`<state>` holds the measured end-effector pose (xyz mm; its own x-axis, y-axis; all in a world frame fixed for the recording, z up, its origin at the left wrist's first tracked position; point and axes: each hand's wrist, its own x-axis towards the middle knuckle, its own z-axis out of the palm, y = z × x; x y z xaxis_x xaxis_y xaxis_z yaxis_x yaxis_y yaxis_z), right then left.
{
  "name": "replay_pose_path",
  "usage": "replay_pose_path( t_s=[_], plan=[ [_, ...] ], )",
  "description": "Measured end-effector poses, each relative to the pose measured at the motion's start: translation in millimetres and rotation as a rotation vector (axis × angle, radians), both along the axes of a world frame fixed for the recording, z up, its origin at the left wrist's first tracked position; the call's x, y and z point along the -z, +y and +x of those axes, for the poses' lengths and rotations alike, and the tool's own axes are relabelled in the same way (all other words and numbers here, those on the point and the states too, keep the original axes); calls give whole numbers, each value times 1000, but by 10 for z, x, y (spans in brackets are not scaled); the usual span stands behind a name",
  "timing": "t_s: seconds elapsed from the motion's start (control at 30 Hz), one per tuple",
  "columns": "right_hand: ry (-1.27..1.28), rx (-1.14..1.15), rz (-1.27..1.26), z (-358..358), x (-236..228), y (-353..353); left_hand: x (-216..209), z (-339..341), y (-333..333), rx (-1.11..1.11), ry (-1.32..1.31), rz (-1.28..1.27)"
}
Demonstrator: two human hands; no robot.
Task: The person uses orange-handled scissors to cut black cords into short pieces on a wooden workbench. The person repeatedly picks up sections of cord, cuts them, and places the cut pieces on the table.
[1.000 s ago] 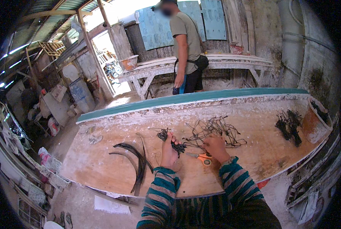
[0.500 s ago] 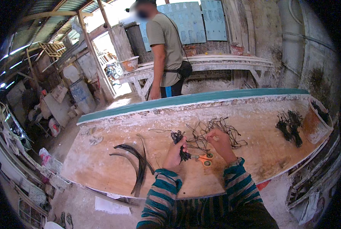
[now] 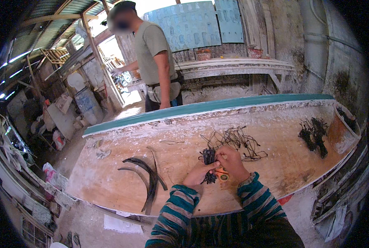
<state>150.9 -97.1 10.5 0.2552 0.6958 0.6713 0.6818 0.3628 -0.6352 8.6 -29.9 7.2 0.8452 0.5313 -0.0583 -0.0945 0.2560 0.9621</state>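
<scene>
My left hand (image 3: 195,175) is closed around a bundle of black cords (image 3: 209,155), whose ends stick out above and below the fist. My right hand (image 3: 233,161) is pinched against the bundle's right side; whatever lies between its fingertips is hidden. Orange-handled scissors (image 3: 222,175) lie on the wooden table just below the right hand, partly covered. Beyond the hands spreads a loose tangle of thin black cords (image 3: 250,144). To the left lie several curved black strips (image 3: 152,182).
Tied black bundles (image 3: 314,136) lie at the table's right, beside a tipped clay-coloured pot (image 3: 344,133) with dark material inside. A raised green edge (image 3: 217,105) runs along the table's far side. Beyond it stands a person (image 3: 153,58) near a whitened bench (image 3: 234,65).
My left hand has moved right with the bundle, over the scissors. My right hand has come left and nearer, from the tangle to the bundle. The other person has moved left, one arm extended.
</scene>
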Motion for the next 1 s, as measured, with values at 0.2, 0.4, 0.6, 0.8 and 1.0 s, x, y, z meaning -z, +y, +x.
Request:
replay_pose_path(
  t_s=[0.2,0.4,0.6,0.8,1.0],
  plan=[
    [329,-97,67,8,24,38,44,-26,72,11,10,-64],
    [-79,168,-14,253,100,108,65,-69,249,-177,-274,-300],
    [-310,391,-248,265,304,133,87,-105,413,-511,-443,-399],
    [-418,517,-272,228,381,170,157,-138,527,-549,-485,-455],
    [-387,537,-330,331,487,223,164,-129,544,-532,-476,-437]
  ],
)
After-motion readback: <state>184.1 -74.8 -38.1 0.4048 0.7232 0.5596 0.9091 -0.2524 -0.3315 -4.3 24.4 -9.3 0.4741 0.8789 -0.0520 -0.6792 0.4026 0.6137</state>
